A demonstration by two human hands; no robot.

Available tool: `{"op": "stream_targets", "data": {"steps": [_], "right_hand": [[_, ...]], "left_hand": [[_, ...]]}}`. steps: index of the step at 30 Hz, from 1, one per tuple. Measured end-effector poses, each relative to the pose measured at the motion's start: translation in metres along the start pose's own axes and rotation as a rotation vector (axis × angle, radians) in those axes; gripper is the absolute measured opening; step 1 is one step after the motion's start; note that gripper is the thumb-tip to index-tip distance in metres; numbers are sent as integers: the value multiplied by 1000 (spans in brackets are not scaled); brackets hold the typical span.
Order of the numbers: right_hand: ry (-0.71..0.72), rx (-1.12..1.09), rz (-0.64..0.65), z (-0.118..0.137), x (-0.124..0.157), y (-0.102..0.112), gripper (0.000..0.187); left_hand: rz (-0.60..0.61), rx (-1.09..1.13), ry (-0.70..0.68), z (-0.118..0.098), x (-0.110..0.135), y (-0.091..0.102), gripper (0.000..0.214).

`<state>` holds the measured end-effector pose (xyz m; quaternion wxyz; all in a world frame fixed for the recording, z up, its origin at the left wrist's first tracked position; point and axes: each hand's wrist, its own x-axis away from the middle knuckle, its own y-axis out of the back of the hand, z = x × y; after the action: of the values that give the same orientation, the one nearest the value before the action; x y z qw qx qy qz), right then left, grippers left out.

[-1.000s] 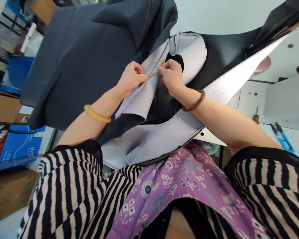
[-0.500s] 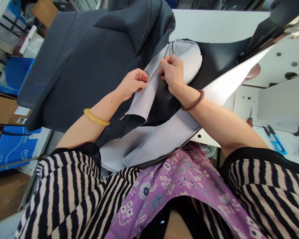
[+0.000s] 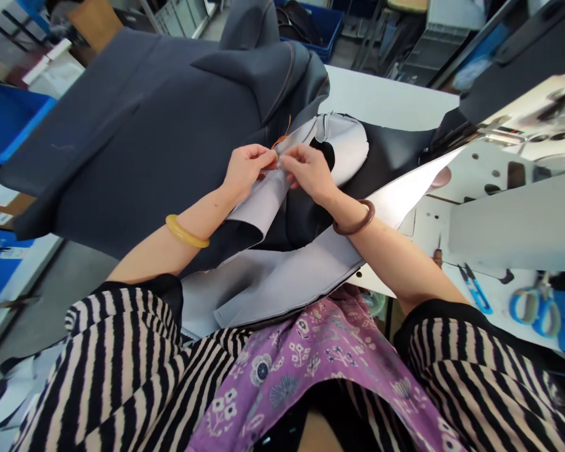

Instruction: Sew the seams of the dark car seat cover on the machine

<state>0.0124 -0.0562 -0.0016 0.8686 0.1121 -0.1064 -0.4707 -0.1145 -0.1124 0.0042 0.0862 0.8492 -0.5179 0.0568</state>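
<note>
My left hand [image 3: 249, 168] is closed in a pinch, fingertips on orange thread [image 3: 281, 139] at the seam of a grey-backed strip [image 3: 263, 204]. Just to its right, my right hand [image 3: 308, 169] pinches the same thread, and the fingertips of both hands nearly meet. A loose loop of thread stands up beyond the fingers; its ends are hidden. The strip belongs to a large black leather-like cover [image 3: 169, 125] with orange stitching, spread out to the left. A pale grey backing flap [image 3: 292, 270] lies closer to my body.
On the right stands a white sewing machine [image 3: 513, 207]. Blue-handled snips [image 3: 475, 289], blue scissors [image 3: 534, 307] and a wooden-handled awl [image 3: 437, 254] lie on its table. Blue bins [image 3: 14, 122] and a cardboard box [image 3: 0, 204] stand at the left.
My right hand has come down and left toward my left hand, so the stretch of thread between them has shortened. A thread loop now sticks up. The view has shifted, showing more background.
</note>
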Motion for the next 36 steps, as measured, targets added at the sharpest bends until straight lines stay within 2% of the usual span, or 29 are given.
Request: {"op": "stream_targets", "data": {"steps": [3,7,11,16,24,32,36], "right_hand": [[21,44,60,-9,-2,-2,8],[106,97,37,-15,-7,-5,11],[125,93,19,-16,-7,-5,12],[97,61,7,-16,-6,-6,14],[25,-131,-18,-10,-4,-9,23],[13,-169,-35,-7,-2,-8,25],[-26,-181,-36,-7,-2,-9,23]], "left_hand": [[-16,75,52,0,2,2,23],[-31,100,64,3,2,2,20],[-33,136,67,6,2,3,21],[-41,167,97,9,0,3,19],[-48,197,105,10,2,2,27],[-48,219,94,8,3,2,25],[-8,266,64,12,1,4,26]]}}
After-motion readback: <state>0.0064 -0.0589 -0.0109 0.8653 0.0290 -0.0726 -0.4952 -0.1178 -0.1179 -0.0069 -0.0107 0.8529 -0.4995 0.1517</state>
